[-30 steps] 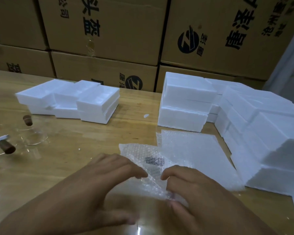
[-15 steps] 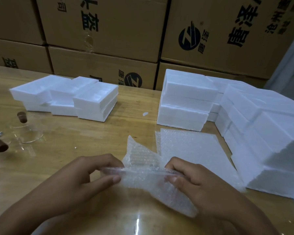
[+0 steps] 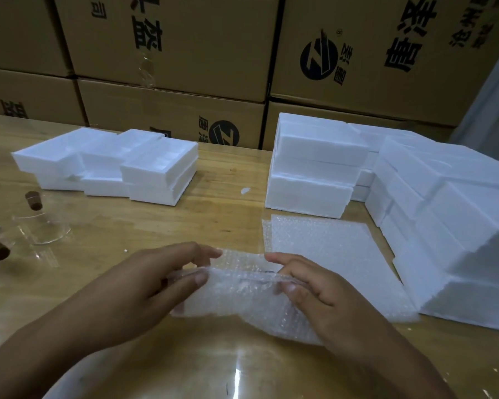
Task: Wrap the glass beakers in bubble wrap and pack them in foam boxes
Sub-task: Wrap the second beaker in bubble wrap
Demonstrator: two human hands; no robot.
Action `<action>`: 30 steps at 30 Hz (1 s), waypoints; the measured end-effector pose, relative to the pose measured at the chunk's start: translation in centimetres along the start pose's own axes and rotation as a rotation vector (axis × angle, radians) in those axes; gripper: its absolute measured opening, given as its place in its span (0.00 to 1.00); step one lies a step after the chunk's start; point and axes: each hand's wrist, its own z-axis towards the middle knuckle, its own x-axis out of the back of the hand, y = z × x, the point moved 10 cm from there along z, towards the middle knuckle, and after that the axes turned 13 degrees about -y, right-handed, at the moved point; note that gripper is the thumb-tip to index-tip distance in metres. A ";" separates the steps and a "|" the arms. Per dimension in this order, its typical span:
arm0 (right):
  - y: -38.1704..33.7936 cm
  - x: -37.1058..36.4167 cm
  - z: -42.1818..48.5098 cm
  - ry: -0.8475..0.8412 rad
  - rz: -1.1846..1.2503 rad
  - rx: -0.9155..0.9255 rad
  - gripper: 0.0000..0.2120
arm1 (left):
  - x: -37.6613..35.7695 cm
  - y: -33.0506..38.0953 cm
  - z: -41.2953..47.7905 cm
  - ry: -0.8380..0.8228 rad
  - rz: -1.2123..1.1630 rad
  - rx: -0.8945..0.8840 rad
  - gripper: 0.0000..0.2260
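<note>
Nearest, at 6 o'clock on the tabletop (image 3: 219, 220): a bubble-wrap bundle (image 3: 242, 298), lying crosswise and pinched at both ends. At 7 o'clock the left hand (image 3: 144, 286), thumb pressed on the near side, fingers (image 3: 205, 251) curled over the top edge. At 5 o'clock the right hand (image 3: 323, 300) in the same pinch.

Beaker hidden inside the wrap, only a dark streak showing through.

Reads as the wrapping step, mid-roll, nothing packed yet. Calls next for closing the loose flap with light, even pressure on the glass, then a reach for 1 box.

Just beyond, at 2 o'clock, flat bubble-wrap sheets (image 3: 329, 249). At 9 o'clock, bare glass beakers (image 3: 45, 228) waiting. Farther, foam boxes (image 3: 156, 174) at 11 o'clock and more stacked from 1 to 3 o'clock. Behind all, at 12 o'clock, cartons (image 3: 185, 53).
</note>
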 end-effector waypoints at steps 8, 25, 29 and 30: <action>1.3 -0.4 1.0 -0.014 0.066 -0.112 0.13 | 0.0 -2.3 0.6 0.061 -0.061 0.147 0.19; 1.5 0.1 0.7 0.037 0.314 -0.253 0.06 | -0.8 -2.8 1.6 0.046 -0.156 0.251 0.08; 2.2 0.3 0.0 0.079 0.367 -0.339 0.13 | -1.6 -3.4 0.9 0.095 -0.338 0.247 0.13; 2.2 0.3 -0.1 0.088 0.350 -0.350 0.13 | -1.7 -3.7 0.7 0.117 -0.373 0.252 0.12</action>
